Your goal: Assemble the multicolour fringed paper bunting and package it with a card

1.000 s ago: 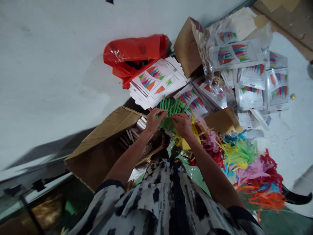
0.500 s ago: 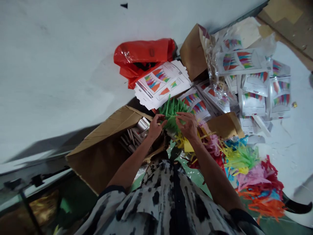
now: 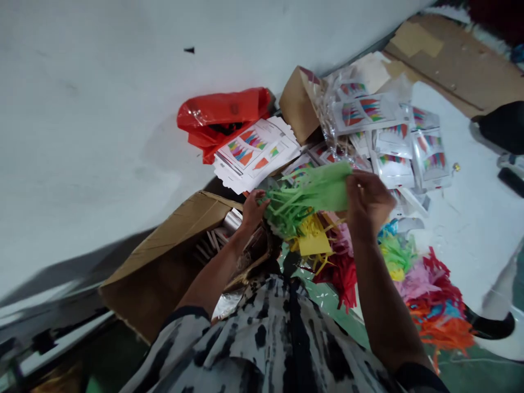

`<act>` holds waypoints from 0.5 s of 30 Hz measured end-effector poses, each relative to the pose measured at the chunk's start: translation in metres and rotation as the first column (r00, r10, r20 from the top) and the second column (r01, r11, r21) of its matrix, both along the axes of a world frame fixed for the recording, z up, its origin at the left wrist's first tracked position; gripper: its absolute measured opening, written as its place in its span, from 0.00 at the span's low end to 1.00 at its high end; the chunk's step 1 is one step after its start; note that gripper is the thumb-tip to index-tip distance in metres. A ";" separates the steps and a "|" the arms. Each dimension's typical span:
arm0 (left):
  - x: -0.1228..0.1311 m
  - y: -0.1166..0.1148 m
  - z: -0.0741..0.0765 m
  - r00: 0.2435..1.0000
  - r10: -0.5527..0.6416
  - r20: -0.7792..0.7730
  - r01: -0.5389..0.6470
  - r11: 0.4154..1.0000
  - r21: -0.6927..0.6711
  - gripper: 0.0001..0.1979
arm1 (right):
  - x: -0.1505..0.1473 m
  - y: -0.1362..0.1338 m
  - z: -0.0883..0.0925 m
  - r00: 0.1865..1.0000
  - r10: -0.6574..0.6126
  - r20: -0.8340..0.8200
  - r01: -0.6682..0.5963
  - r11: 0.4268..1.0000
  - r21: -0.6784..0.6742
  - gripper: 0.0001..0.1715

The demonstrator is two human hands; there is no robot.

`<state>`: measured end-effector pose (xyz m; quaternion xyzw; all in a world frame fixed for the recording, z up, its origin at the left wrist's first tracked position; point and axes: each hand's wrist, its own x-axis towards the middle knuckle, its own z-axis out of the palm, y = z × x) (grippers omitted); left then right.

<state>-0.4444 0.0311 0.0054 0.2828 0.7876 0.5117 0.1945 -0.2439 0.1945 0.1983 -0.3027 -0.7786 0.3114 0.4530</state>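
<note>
Out front, green paper (image 3: 331,186) stretches sideways, fringe (image 3: 289,201) leftward, right grip (image 3: 366,203) pinching its end, left grip (image 3: 252,209) unclear.

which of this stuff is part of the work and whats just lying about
Work, likely:
green fringe, held by right hand, left hand at its other end
yellow fringe
printed cards, perhaps

Apparently just lying about:
red bag
black object

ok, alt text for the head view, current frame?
A person's right hand grips the solid end of a light green fringed paper, its strips trailing toward the left hand. Around them: an open cardboard box, a red bag, printed sheets and heaps of multicoloured fringed paper.
</note>
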 end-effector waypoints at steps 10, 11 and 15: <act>0.034 0.022 0.006 0.904 -0.350 -0.245 0.349 0.936 -0.050 0.22 | -0.004 -0.009 -0.012 1.000 0.022 0.005 -0.021 0.979 -0.200 0.16; 0.033 0.024 0.003 0.899 -0.357 -0.253 0.354 0.933 -0.058 0.24 | -0.004 -0.009 -0.005 1.000 0.019 0.003 -0.018 0.982 -0.188 0.16; 0.026 0.038 -0.007 0.878 -0.398 -0.266 0.392 0.917 -0.077 0.23 | -0.008 -0.005 0.016 0.998 0.065 -0.012 -0.066 0.988 -0.141 0.15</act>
